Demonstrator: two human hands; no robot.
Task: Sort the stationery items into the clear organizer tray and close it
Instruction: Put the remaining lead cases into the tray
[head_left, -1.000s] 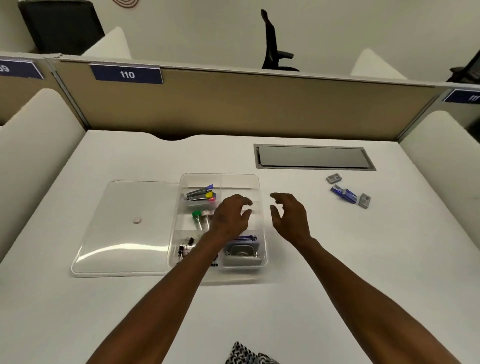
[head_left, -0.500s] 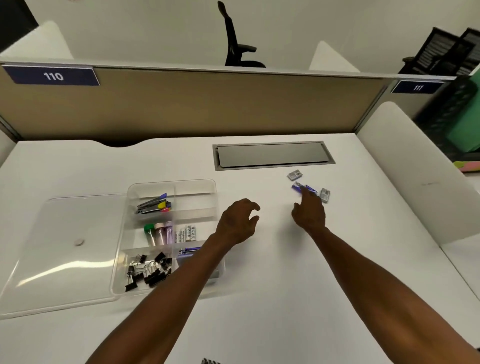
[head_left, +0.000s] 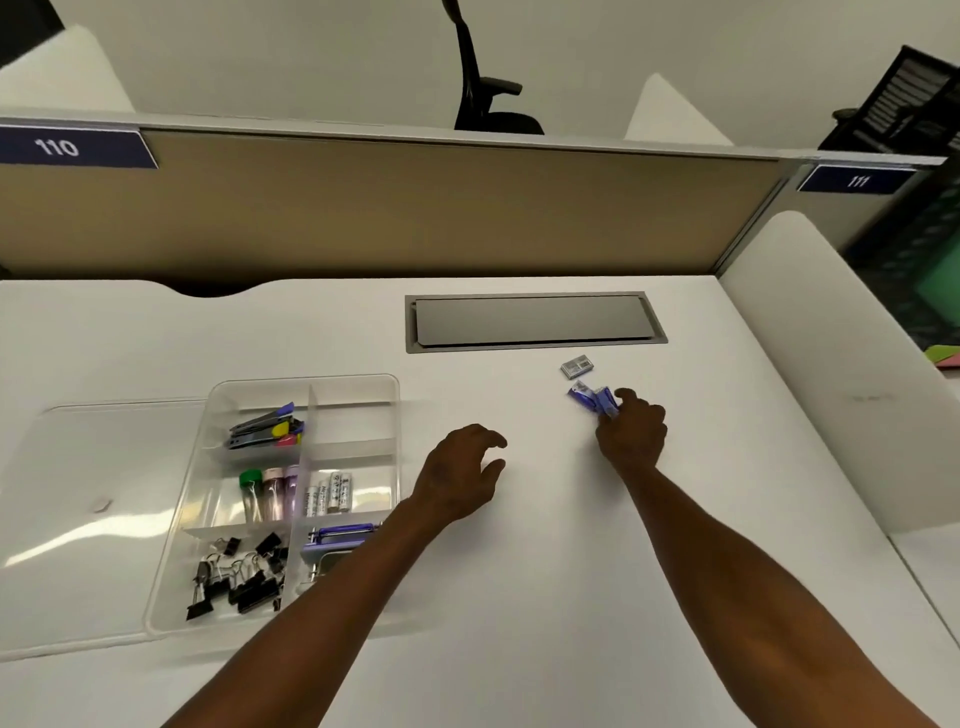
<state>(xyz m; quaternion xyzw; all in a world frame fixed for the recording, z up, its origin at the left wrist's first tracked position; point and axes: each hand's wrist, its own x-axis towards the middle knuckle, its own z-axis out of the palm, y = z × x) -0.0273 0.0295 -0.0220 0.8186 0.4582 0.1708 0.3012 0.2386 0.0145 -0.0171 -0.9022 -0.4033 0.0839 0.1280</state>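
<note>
The flat clear plastic lid (head_left: 104, 519) lies far left, touching the clear compartmented organizer tray (head_left: 291, 499). My left hand (head_left: 460, 480) hovers loosely curled, holding nothing. My right hand (head_left: 631, 431) pinches the small blue packet (head_left: 592, 404); a shallow pinch could drop it. The grey box (head_left: 576, 366) sits just beyond. Bare white desk (head_left: 519, 597) gives room back to the tray.

You are facing two readable signs, both white numerals on dark blue plates fixed to the top rail of the partition. The left plate (head_left: 72, 148) is showing "110". The right plate (head_left: 856, 180) is showing "111". The white tubes (head_left: 332, 491) lying in the organizer tray (head_left: 363, 384) are carrying dark print, too small for you to read.
</note>
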